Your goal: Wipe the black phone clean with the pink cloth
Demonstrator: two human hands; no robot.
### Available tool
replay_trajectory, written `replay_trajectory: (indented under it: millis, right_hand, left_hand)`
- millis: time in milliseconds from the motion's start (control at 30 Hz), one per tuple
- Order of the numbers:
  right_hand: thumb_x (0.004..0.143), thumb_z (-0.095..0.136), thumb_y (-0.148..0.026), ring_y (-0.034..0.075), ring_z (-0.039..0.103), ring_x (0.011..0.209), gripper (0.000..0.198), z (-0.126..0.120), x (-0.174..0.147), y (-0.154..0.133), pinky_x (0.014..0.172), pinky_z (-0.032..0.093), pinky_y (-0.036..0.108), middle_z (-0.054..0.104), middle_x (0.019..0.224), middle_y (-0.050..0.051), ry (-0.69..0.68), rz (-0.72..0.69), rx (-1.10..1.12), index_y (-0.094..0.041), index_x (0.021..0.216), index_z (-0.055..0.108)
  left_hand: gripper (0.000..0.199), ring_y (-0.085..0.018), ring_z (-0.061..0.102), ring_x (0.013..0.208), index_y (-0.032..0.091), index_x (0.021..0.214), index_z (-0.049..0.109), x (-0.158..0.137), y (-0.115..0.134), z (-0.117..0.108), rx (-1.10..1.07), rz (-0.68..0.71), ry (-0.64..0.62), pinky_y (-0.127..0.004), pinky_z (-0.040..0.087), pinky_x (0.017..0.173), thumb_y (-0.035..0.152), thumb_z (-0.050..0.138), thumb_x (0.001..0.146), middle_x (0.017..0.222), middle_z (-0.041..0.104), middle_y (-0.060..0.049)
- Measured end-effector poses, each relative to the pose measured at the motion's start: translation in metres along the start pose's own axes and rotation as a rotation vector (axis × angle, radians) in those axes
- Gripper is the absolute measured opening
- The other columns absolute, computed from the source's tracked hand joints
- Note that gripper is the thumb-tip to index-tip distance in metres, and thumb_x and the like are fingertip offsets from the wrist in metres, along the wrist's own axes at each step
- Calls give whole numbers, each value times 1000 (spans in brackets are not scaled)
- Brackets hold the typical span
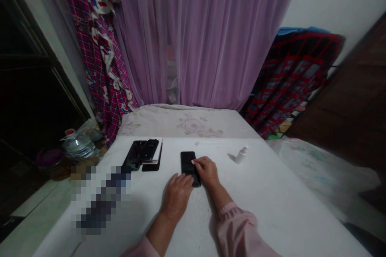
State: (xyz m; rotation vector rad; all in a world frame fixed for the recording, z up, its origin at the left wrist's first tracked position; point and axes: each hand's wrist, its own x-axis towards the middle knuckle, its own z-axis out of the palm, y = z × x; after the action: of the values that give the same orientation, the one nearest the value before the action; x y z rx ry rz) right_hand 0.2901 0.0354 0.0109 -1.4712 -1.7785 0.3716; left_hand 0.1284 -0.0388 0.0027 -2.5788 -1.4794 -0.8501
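Observation:
A black smartphone lies flat, screen up, on the white-covered table in front of me. My left hand rests at its lower left edge, fingers stretched out and touching the phone. Over the phone's right side, my right hand is closed in a pinch. A small pale pinkish-white piece shows at its fingertips, against the screen; its kind is too small to make out. To the right stands a small white bottle with a narrow top. Beyond the phone lies a tiny whitish piece.
Left of the phone, several dark phones lie together, some stacked with a white box-like item. A pixelated patch hides something at the table's left edge. Purple curtains hang behind. A water jug stands on the left.

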Motion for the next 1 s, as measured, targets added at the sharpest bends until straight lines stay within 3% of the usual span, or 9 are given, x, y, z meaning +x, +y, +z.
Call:
replay_trajectory:
  millis: [133, 300, 433, 567, 833, 1000]
  right_hand:
    - [81, 57, -21, 17, 64, 75, 19, -7, -24, 2, 70, 50, 28, 70, 78, 3, -20, -65, 129, -25, 82, 76]
    - [85, 58, -29, 18, 64, 72, 19, -13, -37, 2, 67, 51, 30, 70, 78, 4, -55, -56, 158, -26, 85, 77]
    - [86, 58, -30, 21, 65, 92, 18, -7, -22, 3, 83, 50, 36, 72, 98, 7, -35, -48, 36, -26, 89, 76]
    - [88, 56, -26, 25, 55, 119, 17, 1, 1, 5, 98, 42, 43, 64, 125, 8, -27, -76, -75, -25, 92, 73]
    - [89, 54, -24, 22, 62, 105, 16, 12, 35, 15, 96, 43, 40, 71, 110, 5, -33, -37, -69, -25, 92, 69]
    - [88, 51, -22, 22, 61, 109, 18, 10, 36, 19, 96, 43, 39, 70, 113, 7, -48, -60, -54, -24, 91, 69]
  left_hand:
    - [31, -27, 59, 118, 24, 122, 62, 4, 6, -12, -16, -24, -62, -54, 36, 109, 21, 53, 92, 124, 67, -4]
    - [29, -26, 60, 117, 26, 120, 63, 7, 3, -11, -48, -28, -94, -53, 37, 109, 20, 55, 93, 121, 69, -3]
    - [25, -25, 60, 117, 26, 115, 66, 7, -3, -4, -46, -26, -127, -49, 41, 106, 20, 58, 92, 118, 70, -2]
    - [25, -25, 59, 118, 27, 115, 67, 7, -9, -1, -43, -7, -147, -48, 43, 105, 21, 58, 92, 119, 70, -1]
    - [26, -26, 59, 119, 24, 114, 67, 18, -16, 13, -40, -32, -144, -47, 48, 103, 18, 61, 90, 120, 69, -3]
    - [29, -24, 56, 123, 19, 115, 68, 26, -17, 14, -80, -24, -134, -41, 50, 103, 12, 60, 88, 121, 69, -5]
